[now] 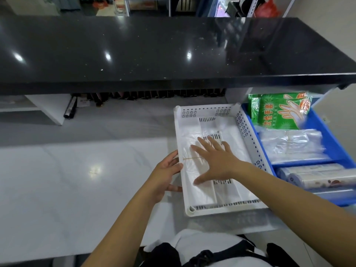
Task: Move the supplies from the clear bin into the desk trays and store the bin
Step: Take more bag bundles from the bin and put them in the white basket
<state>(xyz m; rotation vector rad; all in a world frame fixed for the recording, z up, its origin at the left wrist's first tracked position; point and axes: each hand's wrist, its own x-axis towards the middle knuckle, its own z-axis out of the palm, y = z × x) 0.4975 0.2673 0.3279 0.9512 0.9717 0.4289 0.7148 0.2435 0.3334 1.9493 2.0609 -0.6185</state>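
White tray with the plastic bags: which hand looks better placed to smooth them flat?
Probably the right hand: it lies spread on the plastic bags inside the white tray, while the left hand rests against its outer edge.

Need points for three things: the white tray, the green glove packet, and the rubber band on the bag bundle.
white tray (205, 112): head view, on its perforated far wall.
green glove packet (277, 112): head view, middle of its printed front, in the blue tray.
rubber band (189, 158): head view, on the thin strand left of the right hand.
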